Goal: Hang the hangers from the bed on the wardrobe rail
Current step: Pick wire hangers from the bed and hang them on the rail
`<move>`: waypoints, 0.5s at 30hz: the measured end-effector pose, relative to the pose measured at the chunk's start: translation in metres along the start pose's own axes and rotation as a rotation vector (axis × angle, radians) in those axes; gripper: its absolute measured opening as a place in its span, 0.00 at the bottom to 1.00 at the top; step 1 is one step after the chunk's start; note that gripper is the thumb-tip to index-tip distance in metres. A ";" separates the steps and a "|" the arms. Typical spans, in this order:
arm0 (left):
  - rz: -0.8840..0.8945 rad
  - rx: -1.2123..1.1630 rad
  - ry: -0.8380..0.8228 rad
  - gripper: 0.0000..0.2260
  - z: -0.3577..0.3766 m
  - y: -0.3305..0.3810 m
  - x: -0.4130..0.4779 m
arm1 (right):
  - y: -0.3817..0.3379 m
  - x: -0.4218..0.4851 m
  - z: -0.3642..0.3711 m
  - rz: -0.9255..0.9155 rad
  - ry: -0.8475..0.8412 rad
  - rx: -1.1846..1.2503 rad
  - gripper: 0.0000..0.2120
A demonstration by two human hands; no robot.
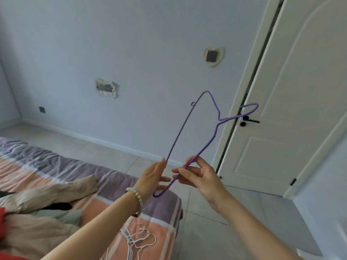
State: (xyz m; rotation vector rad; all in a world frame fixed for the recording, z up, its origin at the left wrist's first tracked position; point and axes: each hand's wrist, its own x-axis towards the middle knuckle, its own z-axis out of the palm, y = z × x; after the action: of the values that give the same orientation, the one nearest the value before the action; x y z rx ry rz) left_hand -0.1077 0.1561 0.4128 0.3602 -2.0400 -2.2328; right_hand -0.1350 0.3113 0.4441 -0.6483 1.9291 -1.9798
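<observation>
The purple hanger [219, 120] is held raised beyond the foot of the bed [47, 166], hook toward the door [300, 81]. Its shoulder wire is pinched by the raised right hand [202, 177]. Its long bar is touched by the straight, upright fingers [159, 166] of the left hand [152, 177]. White hangers [137, 241] lie on the bed.

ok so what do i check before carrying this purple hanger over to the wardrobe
1. hold on the purple hanger: ok, right hand pinches its wire, left hand touches it with straight fingers.
2. hook free: ok, it sits in open air before the door.
3. wardrobe rail located: cannot tell, none in view.
4. bed cleared: not ok, pale hangers lie on it.
5. floor path: ok, bare tiles ahead.
</observation>
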 end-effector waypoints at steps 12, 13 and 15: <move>0.304 0.009 -0.590 0.17 0.162 0.177 -0.083 | -0.219 -0.128 -0.100 -0.331 0.414 -0.268 0.03; 0.343 0.019 -0.621 0.16 0.177 0.186 -0.088 | -0.230 -0.139 -0.110 -0.341 0.474 -0.287 0.03; 0.405 0.011 -0.682 0.15 0.208 0.199 -0.099 | -0.249 -0.164 -0.129 -0.350 0.576 -0.289 0.02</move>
State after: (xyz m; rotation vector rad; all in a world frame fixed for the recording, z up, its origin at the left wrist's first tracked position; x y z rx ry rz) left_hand -0.0791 0.3601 0.6372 -0.8534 -2.1202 -2.2541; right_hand -0.0378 0.5182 0.6739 -0.5530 2.6312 -2.3043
